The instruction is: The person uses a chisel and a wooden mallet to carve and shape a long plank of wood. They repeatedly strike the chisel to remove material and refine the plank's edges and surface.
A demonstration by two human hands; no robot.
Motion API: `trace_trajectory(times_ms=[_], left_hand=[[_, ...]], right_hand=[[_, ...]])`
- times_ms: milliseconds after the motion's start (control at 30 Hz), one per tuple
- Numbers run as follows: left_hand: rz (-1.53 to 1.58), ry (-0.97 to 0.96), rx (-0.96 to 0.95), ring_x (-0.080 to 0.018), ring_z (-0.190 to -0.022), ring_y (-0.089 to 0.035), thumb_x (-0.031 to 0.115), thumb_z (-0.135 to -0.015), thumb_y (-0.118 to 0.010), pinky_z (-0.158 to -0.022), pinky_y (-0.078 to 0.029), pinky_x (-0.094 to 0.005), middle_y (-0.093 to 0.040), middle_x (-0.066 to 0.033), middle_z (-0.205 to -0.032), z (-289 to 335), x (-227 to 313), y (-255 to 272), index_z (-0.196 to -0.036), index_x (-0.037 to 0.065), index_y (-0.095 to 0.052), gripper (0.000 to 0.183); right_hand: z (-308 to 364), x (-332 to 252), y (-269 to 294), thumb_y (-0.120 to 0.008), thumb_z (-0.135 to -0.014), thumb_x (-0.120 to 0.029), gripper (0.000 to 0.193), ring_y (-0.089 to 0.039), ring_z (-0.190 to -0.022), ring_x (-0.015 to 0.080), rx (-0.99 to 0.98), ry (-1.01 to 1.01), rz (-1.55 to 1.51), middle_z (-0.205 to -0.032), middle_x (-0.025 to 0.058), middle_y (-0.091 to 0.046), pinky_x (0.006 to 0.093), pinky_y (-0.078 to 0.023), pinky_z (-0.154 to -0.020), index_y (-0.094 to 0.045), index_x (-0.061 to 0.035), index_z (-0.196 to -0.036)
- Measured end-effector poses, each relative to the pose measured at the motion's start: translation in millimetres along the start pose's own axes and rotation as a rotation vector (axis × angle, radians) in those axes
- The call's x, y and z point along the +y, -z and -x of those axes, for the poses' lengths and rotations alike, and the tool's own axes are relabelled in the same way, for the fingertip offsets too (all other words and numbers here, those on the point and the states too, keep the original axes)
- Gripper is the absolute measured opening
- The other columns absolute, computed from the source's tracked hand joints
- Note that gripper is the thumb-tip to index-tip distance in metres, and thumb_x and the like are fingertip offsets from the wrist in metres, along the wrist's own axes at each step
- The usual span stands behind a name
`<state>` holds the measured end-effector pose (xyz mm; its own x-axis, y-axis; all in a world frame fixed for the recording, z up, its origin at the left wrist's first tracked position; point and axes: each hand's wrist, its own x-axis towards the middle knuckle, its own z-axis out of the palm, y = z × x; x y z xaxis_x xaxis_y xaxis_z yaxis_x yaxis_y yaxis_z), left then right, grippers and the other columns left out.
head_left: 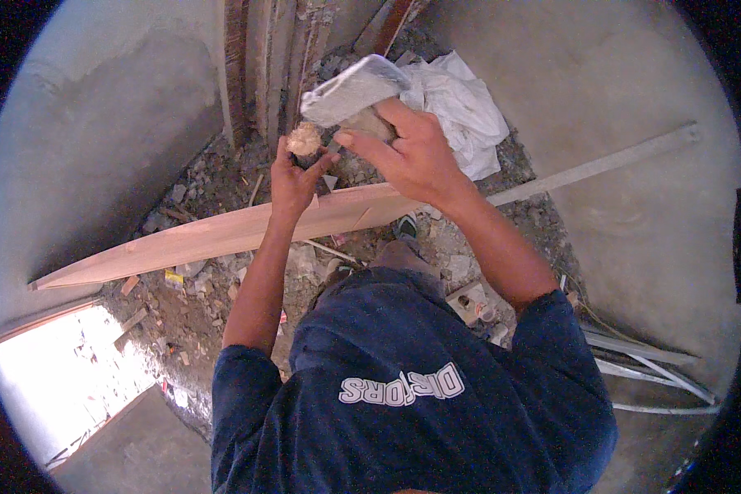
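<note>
Head view, looking down over the person's dark blue shirt (403, 395) and both forearms. The left hand (292, 177) was raised with its grip pinched on a small, pale, crumbly lump (304, 139), fingertips closed around its lower edge. The right hand (416, 152) was wrapped shut on a grey rectangular block (352, 90), which tilted up to the right and lay just above and beside the lump; whether the two touched could not be told. Both hands were held over rubble-strewn ground (214, 177), near the foot of several upright timber pieces (259, 66) set against a grey plastered wall (99, 123). Below the hands a long pale wooden plank (189, 243) ran slantwise from lower left to upper right, continued on the right by a thin grey strip (609, 165). A crumpled white sack (461, 103) lay behind the right hand, and pale tubes (659, 379) lay at the lower right
</note>
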<state>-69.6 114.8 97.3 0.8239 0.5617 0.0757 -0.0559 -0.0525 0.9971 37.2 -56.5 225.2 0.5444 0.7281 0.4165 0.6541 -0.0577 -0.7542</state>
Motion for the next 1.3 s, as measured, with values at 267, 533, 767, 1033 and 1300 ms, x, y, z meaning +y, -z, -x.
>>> trace_trajectory(times_ms=[267, 533, 767, 1033, 1300], left_hand=[[-0.071, -0.078, 0.003, -0.0166, -0.099, -0.065, 0.006, -0.084, -0.078, -0.086, -0.053, -0.0323, -0.068, -0.0080, -0.111, -2.0, -21.3, 2.9, -0.123, 0.003, -0.053, 0.046], [-0.272, -0.146, -0.040, -0.0150, -0.101, -0.064, 0.004, -0.084, -0.078, -0.086, -0.053, -0.0307, -0.067, -0.0082, -0.110, -9.1, 1.0, 0.6, -0.127, 0.003, -0.050, 0.051], [-0.065, -0.060, 0.036, -0.0129, -0.098, -0.063, 0.000, -0.084, -0.076, -0.085, -0.053, -0.0295, -0.065, -0.0048, -0.106, -14.8, -0.7, 22.3, -0.120, 0.004, -0.053, 0.042], [-0.003, 0.061, -0.002, -0.0132, -0.099, -0.063, 0.009, -0.084, -0.080, -0.087, -0.051, -0.0301, -0.066, -0.0043, -0.107, -18.0, -4.4, -1.7, -0.120, 0.004, -0.053, 0.045], [0.015, 0.036, 0.023, -0.0145, -0.101, -0.064, 0.012, -0.083, -0.081, -0.087, -0.052, -0.0303, -0.066, -0.0072, -0.113, -11.9, -8.0, -8.6, -0.123, 0.003, -0.051, 0.050]], right_hand=[[-13.9, -3.0, -7.4, -0.066, -0.093, -0.033, 0.033, -0.068, -0.085, 0.0424, -0.289, -0.041, 0.281, -0.089, 0.0221, -0.070, 0.0470, -0.053, -0.075, -0.063, -0.0030, -0.104], [-16.0, 23.8, -16.7, -0.068, -0.093, -0.032, 0.033, -0.069, -0.081, 0.0389, -0.261, -0.048, 0.426, -0.091, 0.0206, -0.071, 0.0429, -0.054, -0.073, -0.065, -0.0052, -0.111], [-27.4, 24.8, -1.2, -0.070, -0.091, -0.034, 0.044, -0.071, -0.082, 0.0338, -0.061, -0.213, 0.064, -0.097, 0.0172, -0.073, 0.0417, -0.054, -0.075, -0.064, -0.0051, -0.123], [-19.8, 41.1, -7.7, -0.067, -0.090, -0.043, 0.044, -0.068, -0.072, 0.0430, -0.071, -0.119, 0.058, -0.077, 0.0226, -0.068, 0.0488, -0.052, -0.064, -0.066, -0.0036, -0.109], [-15.2, 28.4, -3.2, -0.070, -0.091, -0.034, 0.041, -0.070, -0.077, 0.0328, -0.175, -0.232, 0.040, -0.096, 0.0185, -0.073, 0.0407, -0.053, -0.072, -0.066, -0.0031, -0.117]])
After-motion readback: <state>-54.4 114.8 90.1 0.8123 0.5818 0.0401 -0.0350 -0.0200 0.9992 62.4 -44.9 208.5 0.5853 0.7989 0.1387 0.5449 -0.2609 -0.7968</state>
